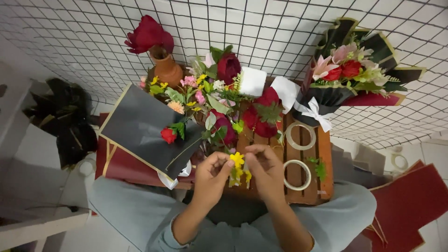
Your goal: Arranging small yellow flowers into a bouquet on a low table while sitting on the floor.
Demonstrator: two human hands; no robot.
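My left hand (211, 177) and my right hand (265, 171) meet over the front of a small wooden slat table (322, 154). Together they pinch a sprig of small yellow artificial flowers (237, 161), its blooms showing between the fingertips of both hands. Just beyond the hands lies a heap of loose artificial flowers (224, 105), red, pink, yellow and green. A single red rose (168, 135) with a green stem rests on a black wrapping sheet (140, 123) to the left of my left hand.
Two clear tape rolls (300, 136) (297, 175) lie on the table right of my hands. A clay vase (165, 67) with a dark red flower stands at the back. A finished bouquet (347, 74) in black wrap hangs on the wire grid. Red paper sheets (410, 200) lie at right.
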